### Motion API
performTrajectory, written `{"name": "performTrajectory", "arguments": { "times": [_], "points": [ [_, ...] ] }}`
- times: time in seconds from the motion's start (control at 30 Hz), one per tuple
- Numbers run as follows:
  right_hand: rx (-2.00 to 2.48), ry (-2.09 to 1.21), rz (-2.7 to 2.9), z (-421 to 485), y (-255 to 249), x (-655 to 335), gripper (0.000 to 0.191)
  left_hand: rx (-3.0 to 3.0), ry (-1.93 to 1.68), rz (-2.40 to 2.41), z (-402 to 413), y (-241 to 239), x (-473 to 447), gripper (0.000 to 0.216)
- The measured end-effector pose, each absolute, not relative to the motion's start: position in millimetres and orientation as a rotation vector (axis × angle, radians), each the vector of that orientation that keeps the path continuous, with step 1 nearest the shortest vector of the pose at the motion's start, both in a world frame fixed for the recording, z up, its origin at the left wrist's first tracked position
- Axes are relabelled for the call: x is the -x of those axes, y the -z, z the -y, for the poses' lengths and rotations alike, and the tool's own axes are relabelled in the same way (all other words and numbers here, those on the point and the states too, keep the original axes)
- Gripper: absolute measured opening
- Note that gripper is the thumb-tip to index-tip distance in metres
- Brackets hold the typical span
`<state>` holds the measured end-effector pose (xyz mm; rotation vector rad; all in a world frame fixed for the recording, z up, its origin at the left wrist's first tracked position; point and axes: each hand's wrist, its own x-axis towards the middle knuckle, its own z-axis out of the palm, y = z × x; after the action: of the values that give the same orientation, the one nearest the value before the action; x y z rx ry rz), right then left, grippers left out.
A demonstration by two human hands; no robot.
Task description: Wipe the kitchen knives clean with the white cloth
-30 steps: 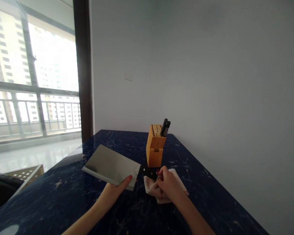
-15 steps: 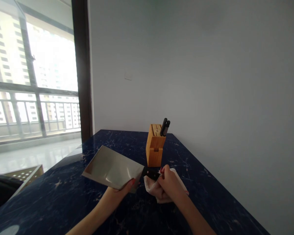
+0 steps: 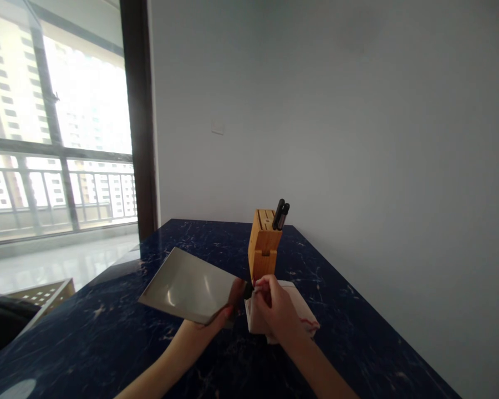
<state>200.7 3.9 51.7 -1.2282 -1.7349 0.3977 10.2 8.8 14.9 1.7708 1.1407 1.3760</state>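
A cleaver (image 3: 187, 285) with a broad shiny blade is held above the table, its blade pointing left. My left hand (image 3: 210, 324) grips the blade's lower edge near the handle end, with the thumb on the face. The black handle (image 3: 248, 289) is mostly hidden behind my right hand (image 3: 274, 307) and a folded white cloth (image 3: 301, 305) with a red stripe. My right hand is closed on the cloth around the handle, close to where it joins the blade.
A wooden knife block (image 3: 266, 244) stands just beyond my right hand, with two black-handled tools (image 3: 280, 215) in its slots. The dark blue marbled table (image 3: 120, 321) meets the wall on the right. A light perforated chair or crate (image 3: 45, 299) is at the left.
My right hand has moved left along the handle with the cloth, toward the blade, covering more of the handle. My left hand and the blade are nearly still.
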Motion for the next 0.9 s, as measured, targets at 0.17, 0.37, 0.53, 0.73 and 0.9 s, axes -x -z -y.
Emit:
{"name": "performTrajectory", "arguments": {
  "times": [0.17, 0.37, 0.53, 0.73, 0.9],
  "points": [
    [1.201, -0.374, 1.724, -3, -54, -202, 0.014, -1.787, -1.363, -1.088, -4, -19, -14, 0.023],
    [1.12, -0.425, 1.798, 0, -52, -198, 0.015, -1.744, -1.363, -1.055, -6, -18, -14, 0.027],
    [1.169, -0.399, 1.835, -3, -49, -198, 0.014, -1.724, -1.382, -1.106, -8, -15, -12, 0.028],
    [1.344, -0.36, 1.801, -12, -41, -205, 0.012, -1.582, -1.413, -1.155, -9, -19, -13, 0.03],
    [1.503, -0.3, 1.797, -14, -39, -214, 0.014, -1.473, -1.381, -1.21, -6, -25, -15, 0.027]
  ]
}}
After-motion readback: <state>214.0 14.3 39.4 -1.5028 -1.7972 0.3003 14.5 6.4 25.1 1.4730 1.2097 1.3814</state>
